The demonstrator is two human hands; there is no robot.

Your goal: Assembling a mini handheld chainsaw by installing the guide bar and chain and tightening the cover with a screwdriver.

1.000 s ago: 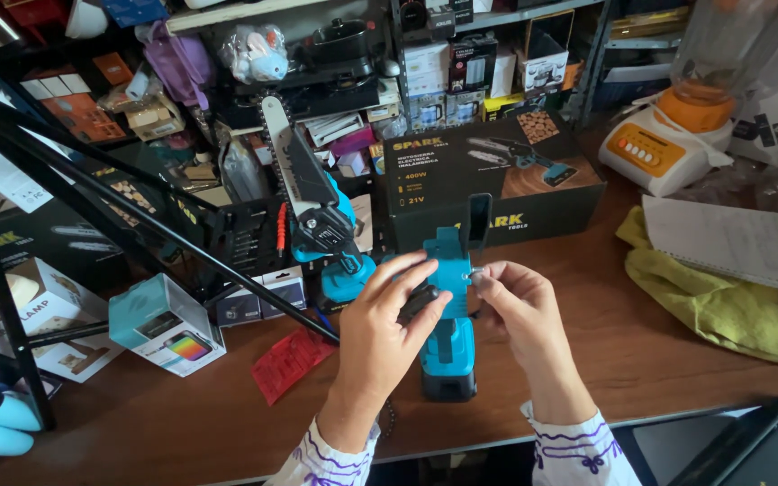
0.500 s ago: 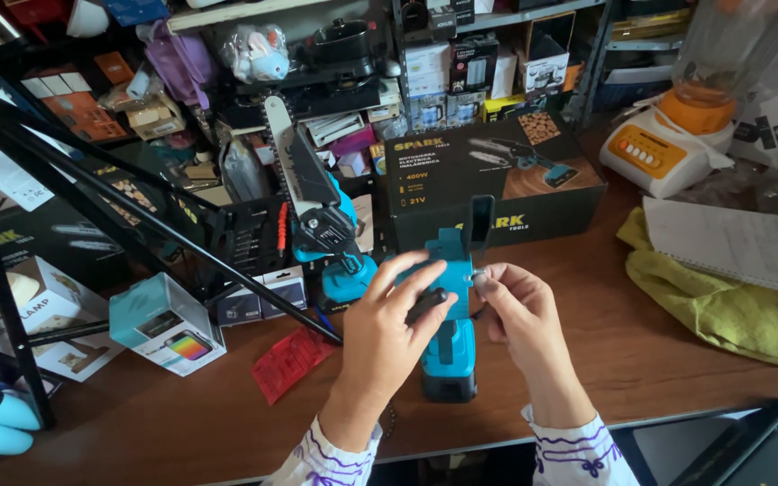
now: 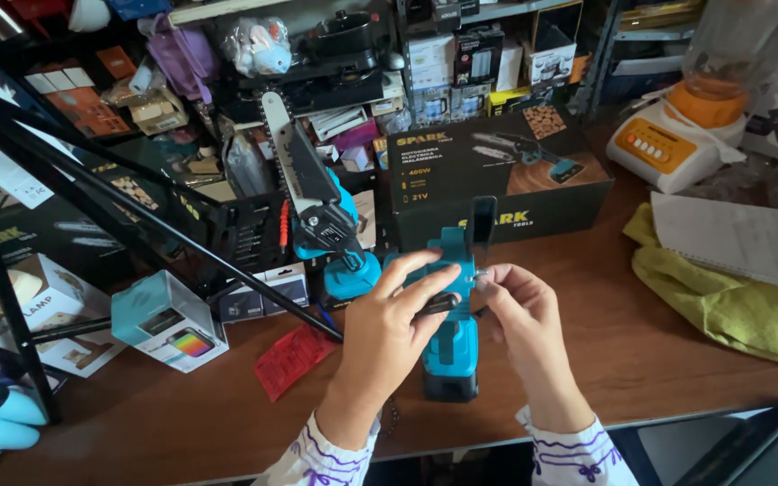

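two hands are working at one blue tool body (image 3: pixel 450 346), which is standing upright on the brown table (image 3: pixel 641 360) near its front edge. the left hand (image 3: pixel 387 335) is wrapping around the tool body's upper part, fingers curled and closed on it. the right hand (image 3: pixel 522 317) is pinching at a small silver screw (image 3: pixel 479 275) on the tool's right side, thumb and forefinger nearly closed; whether they are actually gripping the screw is not clear.

one finished mini chainsaw (image 3: pixel 321 220) is standing just behind, bar pointing up. one dark box (image 3: pixel 497 175) picturing the same saw is lying behind the hands. two small boxes are sitting to the left: a teal box (image 3: pixel 166 319) and a white box (image 3: pixel 33 301). one red packet (image 3: pixel 288 358) is lying flat near the left wrist. one black tripod leg (image 3: pixel 182 238) is slanting across the left side, crossing in front of the shelves. to the right, one yellow cloth (image 3: pixel 722 301) is lying under one notebook (image 3: pixel 736 241), and one orange and white blender (image 3: pixel 691 135) is standing behind them.
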